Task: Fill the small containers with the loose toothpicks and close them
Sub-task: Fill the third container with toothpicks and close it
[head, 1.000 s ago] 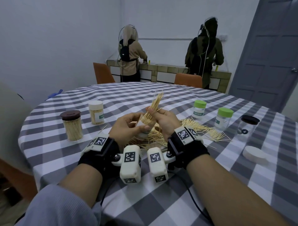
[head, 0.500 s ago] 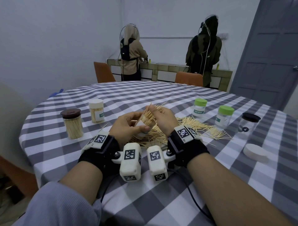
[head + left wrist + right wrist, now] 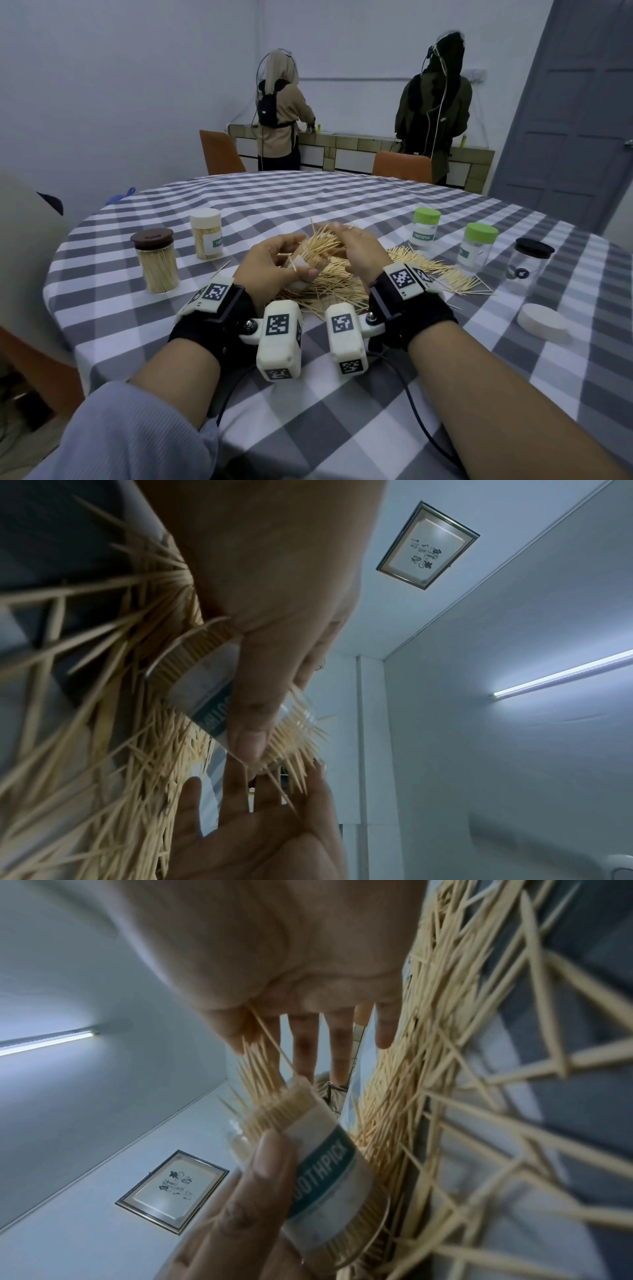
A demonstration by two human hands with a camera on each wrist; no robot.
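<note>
Filled jars (image 3: 157, 262) left — toothpick pile (image 3: 424, 270) centre — lidded containers (image 3: 478, 247) right.

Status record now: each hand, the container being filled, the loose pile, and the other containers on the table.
left hand: grips the labelled container
labelled container: tilted, open, packed with toothpicks that stick out of its mouth
right hand: fingers straight, at the protruding tips
loose pile: on the cloth under the hands
filled, lidded: brown-lid jar, white-lid jar
empty-looking, lidded: two green-lid jars, black-lid jar

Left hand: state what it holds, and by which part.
The left hand grips the open toothpick container around its labelled side wall, thumb across the label.
</note>
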